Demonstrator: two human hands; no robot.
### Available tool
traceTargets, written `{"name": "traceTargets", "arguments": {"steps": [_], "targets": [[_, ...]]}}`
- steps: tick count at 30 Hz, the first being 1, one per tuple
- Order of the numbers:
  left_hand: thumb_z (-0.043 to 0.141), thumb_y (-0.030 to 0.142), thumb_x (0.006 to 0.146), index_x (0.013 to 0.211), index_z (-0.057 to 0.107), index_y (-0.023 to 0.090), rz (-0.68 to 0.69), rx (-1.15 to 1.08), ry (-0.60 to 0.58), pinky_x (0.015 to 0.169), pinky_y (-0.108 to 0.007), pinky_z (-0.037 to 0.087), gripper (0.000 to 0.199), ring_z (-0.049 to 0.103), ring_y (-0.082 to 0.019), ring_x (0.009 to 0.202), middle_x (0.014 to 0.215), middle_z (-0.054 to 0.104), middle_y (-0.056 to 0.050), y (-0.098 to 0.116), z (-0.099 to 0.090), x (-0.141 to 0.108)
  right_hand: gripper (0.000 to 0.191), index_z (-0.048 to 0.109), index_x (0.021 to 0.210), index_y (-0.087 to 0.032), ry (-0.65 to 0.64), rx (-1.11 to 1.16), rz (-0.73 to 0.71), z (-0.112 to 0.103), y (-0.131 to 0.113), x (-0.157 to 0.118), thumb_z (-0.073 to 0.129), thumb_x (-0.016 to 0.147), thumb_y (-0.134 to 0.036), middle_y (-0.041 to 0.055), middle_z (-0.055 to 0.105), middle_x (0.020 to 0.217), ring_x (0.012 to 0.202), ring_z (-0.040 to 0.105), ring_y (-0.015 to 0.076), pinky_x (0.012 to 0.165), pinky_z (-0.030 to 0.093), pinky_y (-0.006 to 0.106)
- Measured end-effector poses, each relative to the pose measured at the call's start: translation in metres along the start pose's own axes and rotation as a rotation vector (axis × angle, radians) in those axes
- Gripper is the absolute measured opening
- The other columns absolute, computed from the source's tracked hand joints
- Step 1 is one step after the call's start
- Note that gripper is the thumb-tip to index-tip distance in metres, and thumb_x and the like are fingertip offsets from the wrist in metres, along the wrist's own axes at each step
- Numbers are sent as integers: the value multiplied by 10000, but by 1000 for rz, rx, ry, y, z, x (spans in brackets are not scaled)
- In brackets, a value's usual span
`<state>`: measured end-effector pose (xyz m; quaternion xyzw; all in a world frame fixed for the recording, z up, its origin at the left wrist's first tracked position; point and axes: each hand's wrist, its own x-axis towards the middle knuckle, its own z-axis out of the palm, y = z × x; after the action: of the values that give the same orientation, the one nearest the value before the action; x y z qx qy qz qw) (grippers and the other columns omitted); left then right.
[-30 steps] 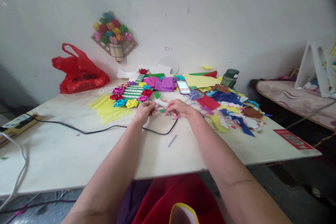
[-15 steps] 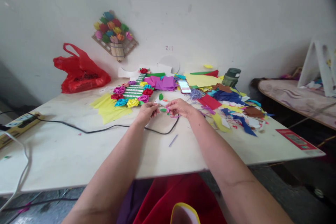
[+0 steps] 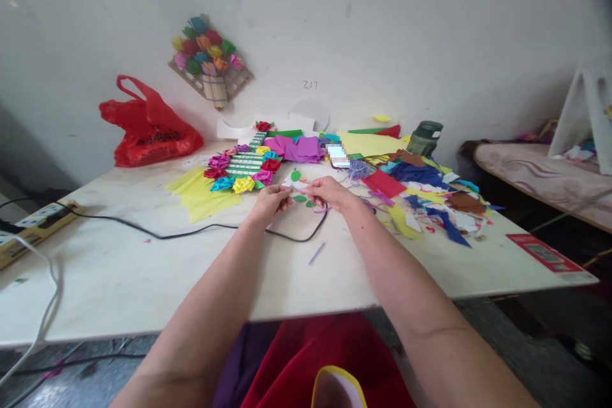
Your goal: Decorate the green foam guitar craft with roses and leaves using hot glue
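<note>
My left hand and my right hand come close together over the middle of the table, fingers closed in a pinch. What they pinch is too small to make out. Between the fingertips shows a small white thing with a bit of orange; I cannot tell whether it is held or lies behind. Green leaf-shaped pieces lie around the hands. To the left of them lies a guitar-shaped craft with green and white stripes, edged with colourful paper flowers. A thin pale stick lies nearer the front edge.
A black cable crosses the table from a power strip. Yellow sheets and a red plastic bag are at left. Purple paper, a blurred phone, scraps and a green bottle stretch rightward.
My fingers have shifted slightly, and the white thing and a green leaf piece show more clearly between and behind them. The view has tilted a little. Both hands remain close together.
</note>
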<state>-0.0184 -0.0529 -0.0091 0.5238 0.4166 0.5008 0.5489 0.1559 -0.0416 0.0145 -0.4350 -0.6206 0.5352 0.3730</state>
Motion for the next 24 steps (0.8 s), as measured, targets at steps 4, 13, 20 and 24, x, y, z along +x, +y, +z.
{"name": "traceTargets", "arguments": {"steps": [4, 13, 20, 24], "targets": [[683, 317, 631, 642, 531, 135, -4, 10, 7, 329, -174, 200, 238, 379, -36, 346, 492, 564, -6, 0, 1, 0, 295, 520, 563, -123, 40, -12, -14, 2, 1, 0, 732, 600, -325, -73, 426, 395, 298, 276, -2, 290, 176, 148], [684, 361, 632, 651, 527, 139, 27, 16, -41, 330, -172, 193, 272, 374, -32, 352, 513, 572, -6, -3, -1, 1, 296, 538, 613, -131, 177, 102, -14, 10, 5, 5, 738, 557, -341, -95, 361, 384, 309, 248, 3, 297, 152, 155], [674, 346, 639, 678, 535, 136, 27, -2, -52, 335, -177, 196, 255, 383, -36, 347, 508, 573, -5, -2, 1, 1, 283, 549, 619, -140, 255, 261, -16, 21, 10, 9, 754, 526, -312, -98, 362, 374, 302, 250, 8, 297, 195, 165], [675, 348, 633, 660, 526, 139, 22, -5, -45, 333, -181, 178, 258, 367, -32, 338, 494, 563, 0, 0, 2, -1, 279, 558, 627, -147, 301, 257, -24, 23, 15, 13, 752, 528, -321, -87, 387, 387, 317, 275, 19, 302, 221, 169]]}}
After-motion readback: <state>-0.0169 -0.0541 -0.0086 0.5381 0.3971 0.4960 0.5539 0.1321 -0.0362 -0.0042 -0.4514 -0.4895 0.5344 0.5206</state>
